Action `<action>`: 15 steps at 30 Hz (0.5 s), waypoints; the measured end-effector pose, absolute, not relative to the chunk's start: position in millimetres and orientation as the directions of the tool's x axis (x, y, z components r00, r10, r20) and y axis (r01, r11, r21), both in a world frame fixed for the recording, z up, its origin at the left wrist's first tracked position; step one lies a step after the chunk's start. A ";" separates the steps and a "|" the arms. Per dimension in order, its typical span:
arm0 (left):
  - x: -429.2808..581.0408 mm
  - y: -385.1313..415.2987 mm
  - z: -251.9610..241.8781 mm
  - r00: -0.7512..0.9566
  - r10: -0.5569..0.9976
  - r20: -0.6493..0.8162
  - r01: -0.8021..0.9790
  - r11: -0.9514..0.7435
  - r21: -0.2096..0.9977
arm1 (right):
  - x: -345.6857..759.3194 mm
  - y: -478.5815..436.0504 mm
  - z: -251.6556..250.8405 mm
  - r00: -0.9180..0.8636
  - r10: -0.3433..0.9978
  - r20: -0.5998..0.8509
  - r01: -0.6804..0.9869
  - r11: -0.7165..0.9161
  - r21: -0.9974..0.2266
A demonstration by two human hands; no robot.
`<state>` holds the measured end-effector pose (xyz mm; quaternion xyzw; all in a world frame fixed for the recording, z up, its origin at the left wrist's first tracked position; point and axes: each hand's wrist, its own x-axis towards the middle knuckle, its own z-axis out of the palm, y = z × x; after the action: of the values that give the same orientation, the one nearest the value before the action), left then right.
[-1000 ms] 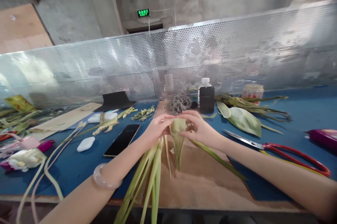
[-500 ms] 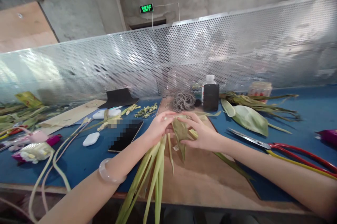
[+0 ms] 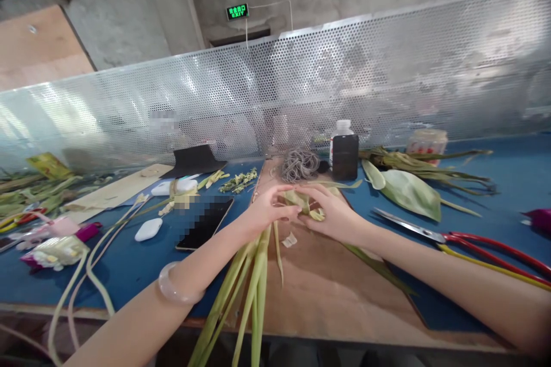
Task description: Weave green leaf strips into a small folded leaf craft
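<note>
Both hands meet above the brown board. A folded pale-green leaf is between them. My left hand, with a translucent bangle on the forearm, is closed on the leaf's left side, thumb in front. My right hand has its fingers curled round the right side, where a yellowish rolled part shows. My fingers hide some of the leaf. Long green leaf strips lie below my left hand and hang over the table's front edge.
Red-handled scissors lie at right near a broad leaf. Behind the hands are grey cord, a black phone-like object and a white-capped bottle. A phone and white case lie left. Perforated metal panels stand behind.
The leaf's pointed end, which hung down between my hands, is now folded up. My left thumb has come across its front. A small white scrap on the board shows more fully.
</note>
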<state>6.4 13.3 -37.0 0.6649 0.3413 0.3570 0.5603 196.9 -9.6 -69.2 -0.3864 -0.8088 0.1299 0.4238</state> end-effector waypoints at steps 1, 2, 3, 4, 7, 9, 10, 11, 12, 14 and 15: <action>6.4 12.0 -36.7 0.503 0.857 0.107 0.101 -0.182 0.978 | 196.7 -10.6 -67.7 -0.331 0.742 0.583 0.510 0.661 -0.551; 6.3 11.1 -36.3 0.494 0.860 0.127 0.150 -0.227 0.962 | 196.2 -12.1 -65.7 -0.325 0.748 0.579 0.502 0.655 -0.564; 6.0 10.6 -35.6 0.486 0.861 0.154 0.198 -0.279 0.940 | 195.7 -13.8 -63.3 -0.318 0.757 0.571 0.494 0.646 -0.581; 5.4 10.5 -34.7 0.484 0.855 0.188 0.246 -0.339 0.908 | 195.2 -15.5 -60.8 -0.307 0.771 0.558 0.483 0.632 -0.607; 2.9 12.6 -31.8 0.504 0.813 0.292 0.348 -0.500 0.793 | 194.6 -18.8 -53.4 -0.286 0.833 0.474 0.406 0.553 -0.727; 1.1 15.0 -30.5 0.505 0.792 0.344 0.395 -0.566 0.724 | 195.3 -18.4 -50.0 -0.280 0.864 0.419 0.349 0.498 -0.794; 0.3 16.2 -30.2 0.497 0.783 0.373 0.420 -0.593 0.687 | 195.8 -17.6 -49.0 -0.274 0.870 0.409 0.328 0.485 -0.811; -0.3 17.2 -29.9 0.487 0.773 0.407 0.444 -0.621 0.646 | 196.2 -16.5 -48.3 -0.270 0.873 0.407 0.312 0.479 -0.820; -0.8 17.9 -29.8 0.483 0.756 0.442 0.460 -0.649 0.606 | 196.6 -15.4 -48.0 -0.263 0.877 0.403 0.297 0.471 -0.831; -1.4 18.6 -29.5 0.493 0.725 0.481 0.466 -0.687 0.557 | 196.7 -13.7 -48.0 -0.235 0.898 0.371 0.229 0.422 -0.877; -1.5 18.7 -29.3 0.491 0.726 0.482 0.462 -0.686 0.562 | 196.5 -13.2 -48.1 -0.230 0.911 0.344 0.164 0.384 -0.909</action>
<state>-1.5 18.7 -29.3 0.8440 0.3518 0.3616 0.1822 196.5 -13.2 -48.1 -0.3948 -0.6804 0.3899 0.4787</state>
